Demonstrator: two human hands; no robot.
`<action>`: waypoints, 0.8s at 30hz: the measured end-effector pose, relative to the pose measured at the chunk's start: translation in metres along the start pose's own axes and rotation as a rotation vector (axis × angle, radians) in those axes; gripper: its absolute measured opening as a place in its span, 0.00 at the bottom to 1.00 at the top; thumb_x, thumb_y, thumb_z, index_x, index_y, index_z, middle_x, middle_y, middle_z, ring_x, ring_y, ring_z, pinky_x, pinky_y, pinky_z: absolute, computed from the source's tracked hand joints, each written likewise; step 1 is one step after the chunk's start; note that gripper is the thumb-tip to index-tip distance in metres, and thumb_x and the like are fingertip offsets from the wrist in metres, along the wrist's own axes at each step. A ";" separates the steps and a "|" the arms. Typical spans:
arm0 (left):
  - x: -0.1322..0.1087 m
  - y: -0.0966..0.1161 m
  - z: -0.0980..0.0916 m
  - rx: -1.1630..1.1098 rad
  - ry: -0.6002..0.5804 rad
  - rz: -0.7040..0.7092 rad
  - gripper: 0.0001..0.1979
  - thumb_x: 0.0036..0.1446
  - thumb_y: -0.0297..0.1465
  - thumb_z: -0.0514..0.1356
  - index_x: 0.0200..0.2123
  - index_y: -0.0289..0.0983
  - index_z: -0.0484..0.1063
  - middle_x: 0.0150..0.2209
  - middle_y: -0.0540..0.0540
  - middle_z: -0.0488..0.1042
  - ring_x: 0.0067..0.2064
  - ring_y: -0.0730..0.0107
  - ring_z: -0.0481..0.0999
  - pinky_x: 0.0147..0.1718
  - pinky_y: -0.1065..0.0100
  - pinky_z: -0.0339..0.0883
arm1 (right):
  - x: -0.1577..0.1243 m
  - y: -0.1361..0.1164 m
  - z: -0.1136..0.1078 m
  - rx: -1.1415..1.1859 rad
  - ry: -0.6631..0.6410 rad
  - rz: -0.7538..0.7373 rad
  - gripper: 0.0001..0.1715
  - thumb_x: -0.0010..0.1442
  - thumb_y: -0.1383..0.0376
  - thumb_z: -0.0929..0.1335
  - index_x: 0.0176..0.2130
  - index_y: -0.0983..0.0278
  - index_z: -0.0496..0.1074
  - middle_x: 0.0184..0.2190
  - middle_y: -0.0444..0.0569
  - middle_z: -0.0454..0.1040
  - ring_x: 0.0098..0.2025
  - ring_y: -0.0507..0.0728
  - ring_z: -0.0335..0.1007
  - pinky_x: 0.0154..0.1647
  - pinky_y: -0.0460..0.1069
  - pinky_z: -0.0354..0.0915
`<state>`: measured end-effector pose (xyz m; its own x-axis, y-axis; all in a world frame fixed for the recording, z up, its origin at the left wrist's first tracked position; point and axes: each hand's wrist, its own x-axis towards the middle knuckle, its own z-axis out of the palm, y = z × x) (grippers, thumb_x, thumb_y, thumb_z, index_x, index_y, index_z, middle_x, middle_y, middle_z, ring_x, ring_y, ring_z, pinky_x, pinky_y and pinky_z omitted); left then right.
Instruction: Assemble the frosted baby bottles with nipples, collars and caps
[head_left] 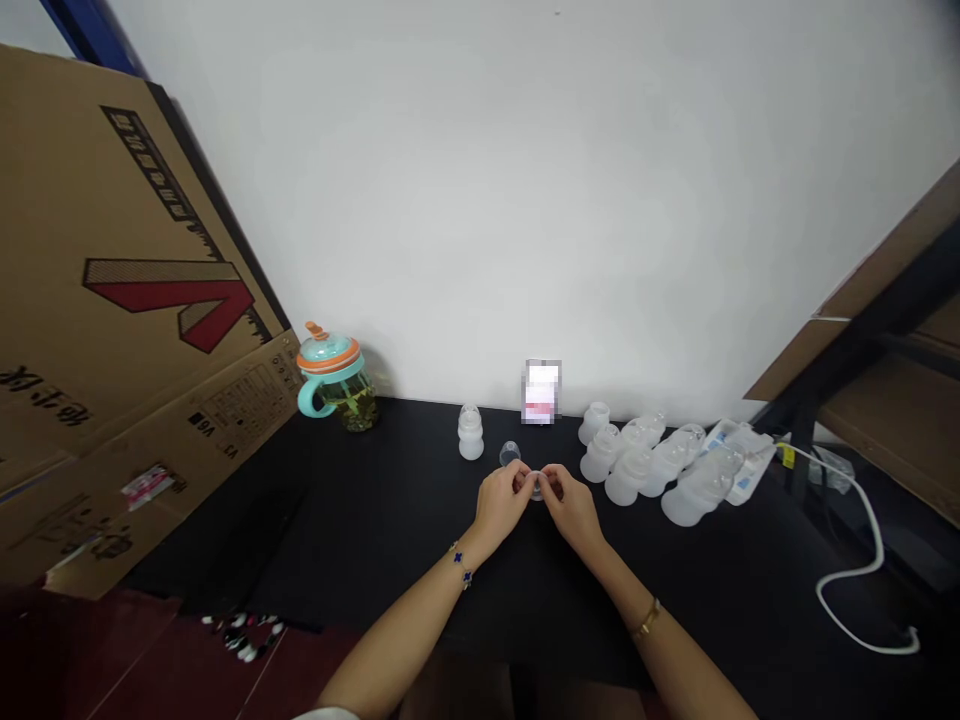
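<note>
My left hand and my right hand meet over the black table, thumbs and fingertips pinched on one small translucent round bottle part. The fingers cover most of it, so its exact kind is unclear. Just behind my left fingertips is a clear dome-shaped cap, apart from them or barely so. Farther back and a little left, a small white baby bottle with a clear cap stands upright. To the right of my right hand are several frosted baby bottles, some open-necked and some topped with clear domes.
On the left, a teal-handled pitcher of tea stands near large cardboard. A blurred-out upright card or screen leans at the wall. White-blue packaging and a white cable lie on the right, near a dark shelf frame.
</note>
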<state>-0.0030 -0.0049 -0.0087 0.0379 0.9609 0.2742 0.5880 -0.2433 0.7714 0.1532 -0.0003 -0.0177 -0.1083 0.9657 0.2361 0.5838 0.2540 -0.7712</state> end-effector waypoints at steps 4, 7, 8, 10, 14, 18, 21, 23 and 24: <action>-0.001 0.002 -0.002 -0.024 -0.001 -0.002 0.10 0.63 0.36 0.58 0.31 0.40 0.74 0.27 0.51 0.76 0.30 0.69 0.74 0.30 0.70 0.62 | 0.000 0.000 0.001 0.035 0.006 -0.007 0.15 0.66 0.52 0.63 0.39 0.59 0.72 0.30 0.46 0.79 0.31 0.58 0.76 0.33 0.49 0.66; -0.001 0.004 -0.003 -0.033 0.013 0.003 0.10 0.63 0.37 0.58 0.34 0.40 0.76 0.26 0.51 0.76 0.30 0.68 0.74 0.31 0.70 0.63 | -0.001 -0.003 -0.001 0.051 0.022 -0.015 0.15 0.66 0.53 0.63 0.40 0.59 0.72 0.30 0.46 0.78 0.31 0.57 0.76 0.33 0.49 0.66; -0.001 0.004 -0.003 -0.031 0.018 0.011 0.09 0.63 0.37 0.57 0.36 0.41 0.77 0.27 0.51 0.76 0.31 0.68 0.74 0.31 0.70 0.64 | -0.001 -0.004 -0.002 0.052 0.032 -0.016 0.15 0.66 0.53 0.63 0.40 0.59 0.72 0.31 0.46 0.78 0.31 0.57 0.75 0.33 0.49 0.67; -0.001 0.004 -0.002 -0.023 0.027 0.034 0.09 0.63 0.36 0.57 0.40 0.42 0.77 0.30 0.50 0.77 0.32 0.68 0.74 0.32 0.70 0.65 | -0.001 -0.005 -0.003 0.051 0.047 -0.013 0.14 0.66 0.54 0.63 0.42 0.59 0.73 0.33 0.47 0.79 0.31 0.57 0.75 0.33 0.49 0.67; -0.001 0.004 -0.002 -0.024 0.035 0.050 0.09 0.61 0.32 0.58 0.42 0.42 0.76 0.32 0.50 0.77 0.35 0.68 0.75 0.34 0.70 0.66 | 0.000 -0.005 -0.004 0.053 0.050 -0.022 0.14 0.65 0.55 0.64 0.43 0.59 0.73 0.36 0.47 0.79 0.30 0.56 0.74 0.31 0.48 0.66; 0.000 0.006 -0.003 -0.048 0.038 0.021 0.07 0.59 0.30 0.58 0.38 0.42 0.76 0.30 0.51 0.76 0.33 0.68 0.74 0.33 0.70 0.66 | 0.000 -0.005 -0.002 0.037 0.059 -0.040 0.13 0.65 0.55 0.64 0.43 0.59 0.73 0.35 0.47 0.79 0.29 0.55 0.73 0.31 0.49 0.67; 0.000 0.007 -0.004 -0.049 0.051 0.022 0.06 0.59 0.30 0.59 0.38 0.42 0.76 0.31 0.51 0.76 0.34 0.69 0.74 0.33 0.70 0.66 | -0.001 -0.007 -0.003 0.042 0.069 -0.031 0.15 0.65 0.55 0.64 0.43 0.59 0.74 0.35 0.48 0.79 0.29 0.55 0.73 0.30 0.48 0.67; -0.001 0.006 -0.003 -0.048 0.054 0.020 0.06 0.60 0.31 0.59 0.39 0.42 0.75 0.31 0.51 0.77 0.34 0.68 0.75 0.33 0.70 0.66 | -0.001 -0.008 -0.004 0.057 0.073 -0.028 0.15 0.65 0.54 0.64 0.43 0.60 0.74 0.35 0.48 0.79 0.28 0.55 0.73 0.29 0.48 0.67; -0.001 0.006 -0.003 -0.053 0.052 0.014 0.07 0.60 0.32 0.59 0.40 0.42 0.75 0.32 0.51 0.78 0.34 0.68 0.76 0.33 0.70 0.66 | -0.001 -0.008 -0.004 0.063 0.071 -0.032 0.15 0.65 0.54 0.64 0.43 0.60 0.74 0.35 0.48 0.79 0.28 0.55 0.72 0.29 0.48 0.67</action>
<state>-0.0019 -0.0078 -0.0031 0.0033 0.9495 0.3136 0.5439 -0.2649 0.7963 0.1521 -0.0038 -0.0099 -0.0676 0.9515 0.3002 0.5287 0.2893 -0.7979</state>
